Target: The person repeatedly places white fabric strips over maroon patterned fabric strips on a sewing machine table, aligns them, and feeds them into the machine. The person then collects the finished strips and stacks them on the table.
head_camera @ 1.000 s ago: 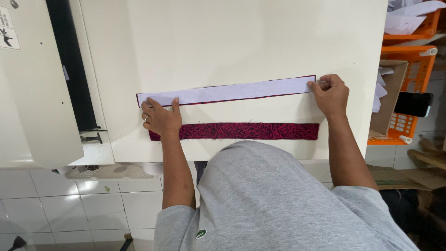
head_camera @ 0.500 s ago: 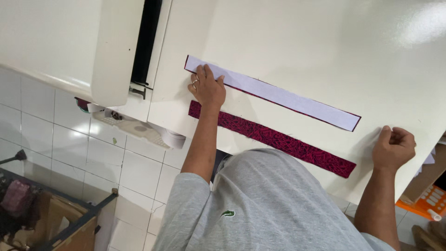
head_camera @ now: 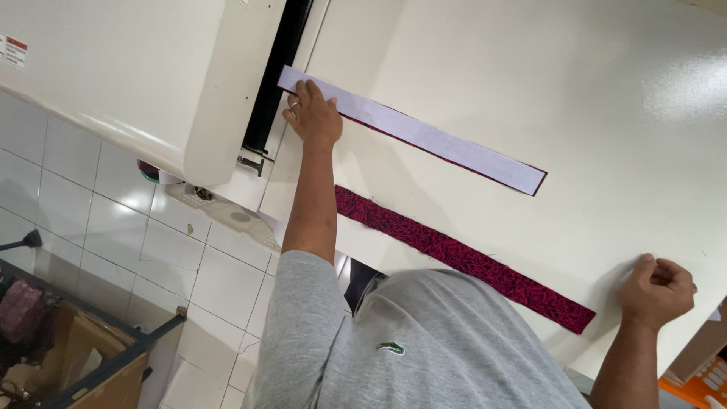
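Note:
A long white strip (head_camera: 424,135) with a dark red edge lies on the cream table (head_camera: 591,98). My left hand (head_camera: 312,115) presses flat on its left end, right beside the black slot of a cream machine (head_camera: 129,68). A dark red patterned fabric strip (head_camera: 454,257) lies nearer to me, parallel to the white one. My right hand (head_camera: 657,289) rests on the table near the right end of the red strip, with the fingers curled into a loose fist and nothing seen in it.
White floor tiles (head_camera: 113,242) show at the lower left. A cardboard box (head_camera: 91,371) on a dark frame stands in the bottom left corner. An orange rack (head_camera: 700,382) sits at the bottom right edge.
My left hand has slid the white strip's left end up to the machine's slot. My right hand has come off the strip's right end and now rests near the red strip.

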